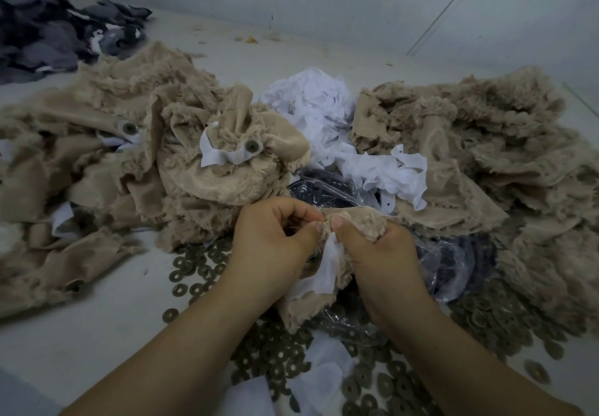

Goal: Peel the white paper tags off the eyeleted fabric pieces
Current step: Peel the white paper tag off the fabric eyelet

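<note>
- The fabric piece (pixel 353 224) being worked sits low in the middle of the view, between both hands: tan, shaggy pile on one face, a smooth, finely ribbed backing on the other, with frayed edges.
- Its white paper tag (pixel 327 269) hangs from the piece between the wrists, a thin, soft, slightly crumpled strip; no writing can be read on it.
- The left hand (pixel 275 237) has its fingers curled in, thumb and fingertips pinching the top edge of the piece.
- The right hand (pixel 376 247) grips the fuzzy fabric in curled fingers, its thumb pressed onto the same edge, just touching the left thumb.
- Under the hands lies a crinkled clear plastic bag (pixel 453 260) of dark contents, touching the piece.
- Flat, dull bronze ring-shaped washers (pixel 278 354) are scattered thickly over the pale table (pixel 97 334) around the forearms.
- To the left, a heap of tan fabric pieces (pixel 129 143) still bears white tags and round metal eyelets (pixel 252 145).
- To the right, another tan heap (pixel 486 156) shows no tags.
- Between the heaps lies a pile of loose white paper scraps (pixel 324 104), torn and punched with small holes.
- Dark grey cloth (pixel 48 29) is bunched at the far left corner.
</note>
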Available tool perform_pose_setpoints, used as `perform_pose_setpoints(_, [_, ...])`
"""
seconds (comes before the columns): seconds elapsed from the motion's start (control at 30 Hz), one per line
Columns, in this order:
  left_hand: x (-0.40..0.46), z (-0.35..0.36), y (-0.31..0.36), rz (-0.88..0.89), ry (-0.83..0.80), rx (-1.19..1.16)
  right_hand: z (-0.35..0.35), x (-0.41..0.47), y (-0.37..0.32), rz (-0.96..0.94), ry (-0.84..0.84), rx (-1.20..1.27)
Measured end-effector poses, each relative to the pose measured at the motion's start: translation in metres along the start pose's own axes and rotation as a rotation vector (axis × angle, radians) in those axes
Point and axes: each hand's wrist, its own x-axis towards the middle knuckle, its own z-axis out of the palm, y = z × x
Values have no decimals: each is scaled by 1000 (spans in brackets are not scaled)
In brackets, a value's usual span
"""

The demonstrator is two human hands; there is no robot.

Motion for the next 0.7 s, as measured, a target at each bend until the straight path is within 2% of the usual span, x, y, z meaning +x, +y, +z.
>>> perform_pose_setpoints(0.23, [-1, 4, 0, 61, 6, 137, -1, -2, -2, -7, 3, 31])
perform_pose_setpoints(0.43, [-4, 9, -4, 280, 81, 316, 0, -1, 0, 11, -15, 58])
perform_pose_setpoints(0.7, [-4, 5, -3, 377, 26, 230, -1, 1, 0, 66, -28, 94])
